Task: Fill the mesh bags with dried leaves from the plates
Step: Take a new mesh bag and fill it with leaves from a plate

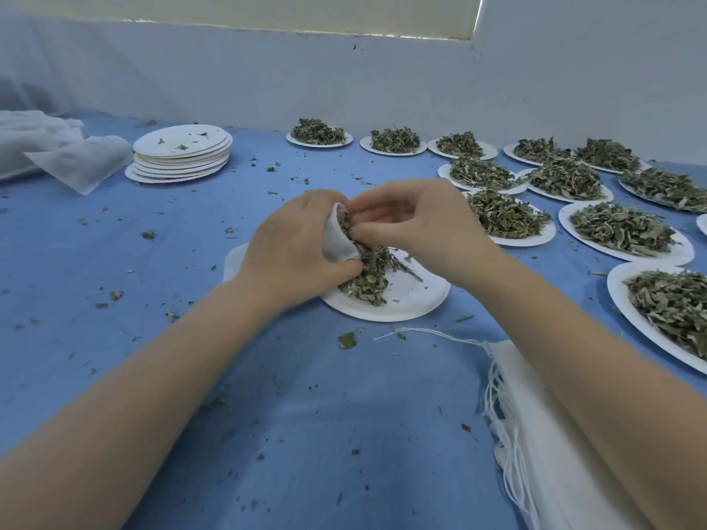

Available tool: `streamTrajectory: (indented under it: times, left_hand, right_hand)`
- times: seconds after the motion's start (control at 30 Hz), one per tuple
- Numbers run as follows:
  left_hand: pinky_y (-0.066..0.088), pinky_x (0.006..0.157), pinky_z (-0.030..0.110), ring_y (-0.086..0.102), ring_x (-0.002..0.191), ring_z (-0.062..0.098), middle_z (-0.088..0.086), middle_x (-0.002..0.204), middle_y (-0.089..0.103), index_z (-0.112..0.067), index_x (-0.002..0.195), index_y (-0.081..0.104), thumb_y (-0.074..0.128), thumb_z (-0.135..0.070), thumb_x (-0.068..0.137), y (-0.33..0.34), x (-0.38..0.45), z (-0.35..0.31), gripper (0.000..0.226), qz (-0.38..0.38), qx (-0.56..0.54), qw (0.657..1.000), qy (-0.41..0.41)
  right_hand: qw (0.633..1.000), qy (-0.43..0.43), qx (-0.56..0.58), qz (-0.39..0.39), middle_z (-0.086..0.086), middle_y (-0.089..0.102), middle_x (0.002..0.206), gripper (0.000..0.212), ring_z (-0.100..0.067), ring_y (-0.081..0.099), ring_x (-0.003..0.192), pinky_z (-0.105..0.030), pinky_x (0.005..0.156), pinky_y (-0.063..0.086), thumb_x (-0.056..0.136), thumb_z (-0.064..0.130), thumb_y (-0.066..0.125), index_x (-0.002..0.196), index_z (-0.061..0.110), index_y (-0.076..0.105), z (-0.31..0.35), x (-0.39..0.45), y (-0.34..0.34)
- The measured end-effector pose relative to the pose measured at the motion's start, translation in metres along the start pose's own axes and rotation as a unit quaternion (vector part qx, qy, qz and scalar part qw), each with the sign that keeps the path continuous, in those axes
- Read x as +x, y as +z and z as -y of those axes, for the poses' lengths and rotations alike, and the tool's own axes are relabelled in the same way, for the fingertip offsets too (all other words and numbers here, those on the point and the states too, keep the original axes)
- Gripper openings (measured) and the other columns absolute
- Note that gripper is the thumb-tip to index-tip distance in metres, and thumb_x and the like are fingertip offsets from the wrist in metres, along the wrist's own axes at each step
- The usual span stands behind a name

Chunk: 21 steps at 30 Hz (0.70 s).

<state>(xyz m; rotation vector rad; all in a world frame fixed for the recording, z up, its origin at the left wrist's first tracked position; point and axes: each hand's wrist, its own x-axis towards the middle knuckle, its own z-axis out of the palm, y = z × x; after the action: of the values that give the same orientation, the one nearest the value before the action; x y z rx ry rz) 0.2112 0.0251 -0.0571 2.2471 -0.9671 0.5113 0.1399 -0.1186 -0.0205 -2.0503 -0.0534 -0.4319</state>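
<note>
Nearest the camera, under the right forearm, lies a stack of empty mesh bags point(543, 434) with loose white drawstrings, well behind the fingers on the blue worktop point(306, 415). Further out, the left hand point(294, 246) grips a small mesh bag point(338, 242), its fingers curled round the cloth to keep the mouth open. The right hand point(413, 219) has its fingers point(367, 233) bunched in a pinch on dried leaves point(367, 277) at that mouth, pressing them in. Directly below both hands sits the paper plate point(405, 300), with a part of its heap not yet bagged.

The likely trouble is spillage: the mouth is narrow and the leaves brittle and tangled with stems, so a hurried push could scatter them past the plate, as the crumbs across the worktop suggest. A slack left grip would let the mouth collapse.

Right of the fingers and beyond them stand many full plates point(627, 231), close together; a swinging right elbow could knock one. To the far left are a stack of used plates point(183, 153) and a heap of white mesh cloth point(49, 143). Nothing blocks the bag itself.
</note>
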Motion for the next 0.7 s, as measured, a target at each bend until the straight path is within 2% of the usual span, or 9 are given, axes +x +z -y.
streamTrajectory:
  times: [0.07,0.13,0.27,0.33,0.43,0.53,0.57,0.63,0.7]
  left_hand:
    - [0.025,0.067,0.015,0.052,0.095,0.016,-0.001,0.106,0.060,-0.016,0.117,0.054,0.070,-0.031,0.062,0.001,0.000,-0.002,0.059,0.005,0.007,1.000,0.005]
    - [0.025,0.066,0.015,0.051,0.093,0.014,-0.004,0.102,0.059,-0.018,0.115,0.054,0.070,-0.029,0.063,0.002,0.000,-0.004,0.055,0.016,0.002,1.000,0.011]
    - [0.036,0.073,0.025,0.052,0.093,0.013,-0.009,0.101,0.057,-0.021,0.113,0.053,0.070,-0.032,0.064,0.003,-0.001,-0.003,0.053,0.026,-0.023,0.999,-0.010]
    - [0.036,0.072,0.024,0.050,0.091,0.010,-0.010,0.103,0.057,-0.022,0.115,0.052,0.071,-0.034,0.063,0.003,-0.001,-0.002,0.056,0.022,-0.036,0.999,-0.014]
    - [0.033,0.074,0.019,0.047,0.093,0.004,-0.013,0.109,0.052,-0.025,0.124,0.044,0.074,-0.034,0.063,0.002,-0.001,0.002,0.068,0.033,-0.050,0.998,-0.011]
    - [0.034,0.078,0.024,0.050,0.103,0.013,-0.006,0.123,0.051,-0.023,0.130,0.039,0.073,-0.028,0.067,0.002,-0.001,0.008,0.072,0.049,-0.018,0.999,0.003]
    - [0.034,0.076,0.025,0.051,0.102,0.014,-0.005,0.124,0.051,-0.024,0.129,0.039,0.072,-0.027,0.068,0.001,-0.001,0.010,0.070,0.047,-0.011,0.999,-0.002]
    - [0.033,0.075,0.024,0.049,0.096,0.012,-0.007,0.121,0.051,-0.025,0.128,0.040,0.072,-0.026,0.068,-0.003,0.001,0.013,0.068,0.034,-0.009,0.999,-0.015]
    - [0.030,0.073,0.019,0.044,0.092,0.006,-0.013,0.115,0.048,-0.024,0.127,0.042,0.070,-0.027,0.067,-0.008,0.002,0.015,0.067,0.026,-0.012,0.999,-0.017]
  right_hand:
    - [1.000,-0.022,-0.012,-0.005,0.010,0.071,0.071,0.028,0.001,0.066,0.067,-0.016,0.072,0.052,0.072,0.002,0.073,0.085,0.026,0.065,-0.001,-0.001,0.005]
    - [0.999,-0.033,-0.026,-0.004,0.013,0.071,0.068,0.027,0.007,0.061,0.061,-0.008,0.060,0.043,0.075,0.004,0.069,0.090,0.024,0.058,-0.003,-0.002,0.009]
    - [0.995,-0.016,-0.064,0.070,0.016,0.066,0.062,0.021,0.009,0.051,0.052,-0.005,0.051,0.034,0.088,0.014,0.059,0.103,0.024,0.048,-0.001,-0.003,0.007]
    - [0.995,-0.005,-0.046,0.089,0.015,0.069,0.071,0.023,0.009,0.052,0.057,-0.008,0.056,0.037,0.091,0.016,0.057,0.107,0.025,0.045,-0.001,-0.003,0.005]
    - [0.995,0.024,0.037,0.093,0.014,0.073,0.092,0.038,0.000,0.060,0.074,-0.021,0.071,0.050,0.090,0.006,0.053,0.121,0.025,0.041,-0.001,-0.002,0.002]
    - [0.996,0.032,0.054,0.067,0.013,0.072,0.098,0.045,-0.013,0.063,0.089,-0.032,0.078,0.053,0.088,0.000,0.050,0.126,0.023,0.042,-0.003,-0.001,-0.002]
    - [0.999,0.021,0.024,0.043,0.012,0.072,0.096,0.041,-0.018,0.062,0.091,-0.034,0.079,0.053,0.087,0.002,0.051,0.122,0.023,0.046,-0.004,-0.001,-0.005]
    - [0.996,-0.015,-0.090,0.007,0.011,0.069,0.090,0.028,-0.015,0.062,0.088,-0.026,0.075,0.051,0.085,0.013,0.059,0.108,0.026,0.052,-0.006,-0.001,-0.010]
    - [0.975,-0.023,-0.216,0.050,0.011,0.062,0.090,0.022,-0.007,0.059,0.079,-0.026,0.065,0.049,0.080,0.032,0.068,0.100,0.030,0.058,-0.007,-0.001,-0.014]
